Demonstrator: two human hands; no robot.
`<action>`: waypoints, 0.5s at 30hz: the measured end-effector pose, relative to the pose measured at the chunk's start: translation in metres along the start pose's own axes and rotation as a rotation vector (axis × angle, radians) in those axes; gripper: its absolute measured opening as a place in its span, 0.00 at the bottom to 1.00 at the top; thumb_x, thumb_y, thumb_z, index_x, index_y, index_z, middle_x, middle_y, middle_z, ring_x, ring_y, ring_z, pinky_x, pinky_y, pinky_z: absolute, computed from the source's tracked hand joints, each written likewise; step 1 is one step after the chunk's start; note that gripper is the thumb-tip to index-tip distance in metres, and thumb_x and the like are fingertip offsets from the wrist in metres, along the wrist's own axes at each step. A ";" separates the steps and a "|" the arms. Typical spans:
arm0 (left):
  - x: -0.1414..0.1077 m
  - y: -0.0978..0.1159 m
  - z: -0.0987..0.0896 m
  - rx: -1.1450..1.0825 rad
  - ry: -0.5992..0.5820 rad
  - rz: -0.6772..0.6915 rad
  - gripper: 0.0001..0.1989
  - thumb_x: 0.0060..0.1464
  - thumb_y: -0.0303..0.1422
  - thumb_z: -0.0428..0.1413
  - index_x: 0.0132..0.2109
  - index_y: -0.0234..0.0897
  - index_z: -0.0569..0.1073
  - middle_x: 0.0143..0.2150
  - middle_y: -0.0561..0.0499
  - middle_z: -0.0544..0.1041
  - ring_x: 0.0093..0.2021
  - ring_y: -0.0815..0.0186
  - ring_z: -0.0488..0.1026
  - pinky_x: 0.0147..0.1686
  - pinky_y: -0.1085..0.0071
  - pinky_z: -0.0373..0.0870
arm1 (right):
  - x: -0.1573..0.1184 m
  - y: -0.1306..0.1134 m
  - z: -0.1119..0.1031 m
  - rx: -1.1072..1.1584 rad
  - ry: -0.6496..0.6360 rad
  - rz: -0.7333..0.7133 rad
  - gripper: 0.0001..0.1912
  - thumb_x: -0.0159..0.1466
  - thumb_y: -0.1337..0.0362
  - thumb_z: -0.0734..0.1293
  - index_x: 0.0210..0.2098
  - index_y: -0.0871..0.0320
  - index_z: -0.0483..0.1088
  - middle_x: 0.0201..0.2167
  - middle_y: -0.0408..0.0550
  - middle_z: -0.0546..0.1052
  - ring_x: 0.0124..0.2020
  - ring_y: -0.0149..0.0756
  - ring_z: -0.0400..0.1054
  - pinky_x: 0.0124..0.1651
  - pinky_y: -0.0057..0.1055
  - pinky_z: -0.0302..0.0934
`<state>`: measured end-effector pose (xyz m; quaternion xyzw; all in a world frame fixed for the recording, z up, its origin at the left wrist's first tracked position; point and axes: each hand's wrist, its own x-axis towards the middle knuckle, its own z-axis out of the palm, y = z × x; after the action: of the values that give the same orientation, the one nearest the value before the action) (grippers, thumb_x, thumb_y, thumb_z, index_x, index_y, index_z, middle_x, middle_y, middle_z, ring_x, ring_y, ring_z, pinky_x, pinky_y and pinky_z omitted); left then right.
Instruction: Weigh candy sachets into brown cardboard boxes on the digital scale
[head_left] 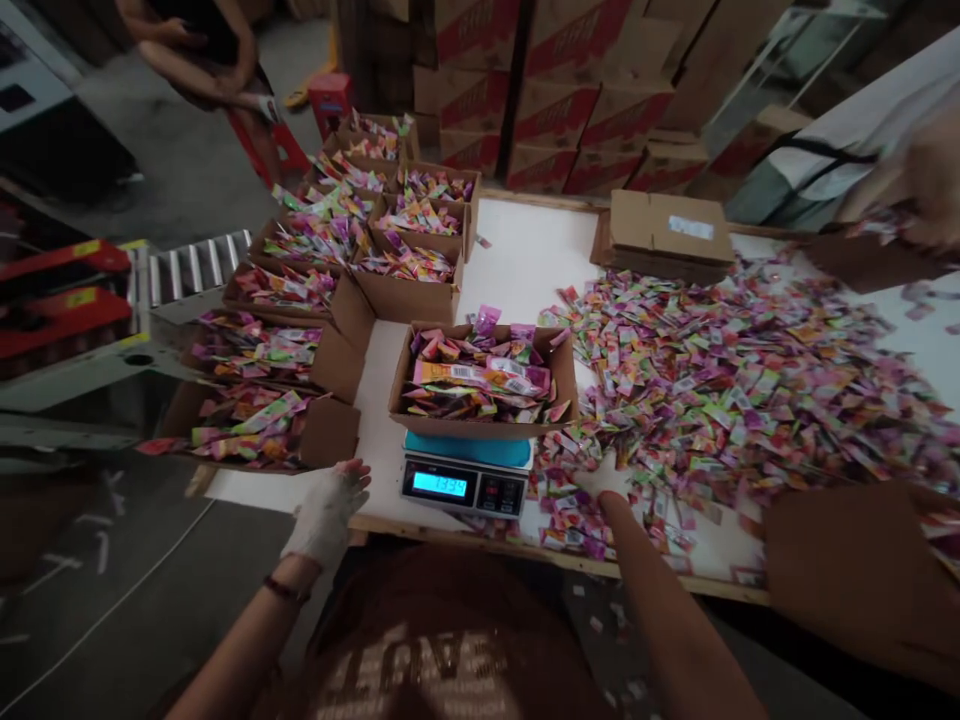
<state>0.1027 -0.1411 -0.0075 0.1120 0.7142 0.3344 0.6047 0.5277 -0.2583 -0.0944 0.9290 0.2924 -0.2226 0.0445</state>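
My left hand point(326, 512), in a white glove with bare fingertips, hovers at the table's front edge with its fingers stretched out, holding nothing. My right hand point(601, 476), also gloved, reaches into the near left part of a large heap of small colourful packets point(690, 370); its fingers are blurred among them. Between the hands stands a digital scale point(461, 484) with a lit blue display. On its platform rests an open cardboard box point(480, 428) filled with packets, several larger ones lying on top.
Several packet-filled open boxes point(409, 298) crowd the table's left side. Folded cardboard point(667, 235) lies behind the heap; a box flap point(840, 560) rises at right. A roller conveyor point(199, 268) stands left. One person sits far left; another handles packets at far right.
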 end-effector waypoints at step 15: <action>0.019 -0.020 -0.003 0.086 -0.128 -0.009 0.17 0.41 0.41 0.65 0.39 0.39 0.80 0.46 0.37 0.84 0.69 0.39 0.72 0.73 0.44 0.63 | 0.046 0.034 -0.140 0.378 0.095 -0.197 0.08 0.60 0.66 0.68 0.34 0.54 0.82 0.31 0.53 0.82 0.37 0.44 0.76 0.43 0.37 0.67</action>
<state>0.0997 -0.1463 -0.0344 0.1559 0.6884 0.2928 0.6450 0.6347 -0.2323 0.0092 0.8970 0.3367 -0.2330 -0.1664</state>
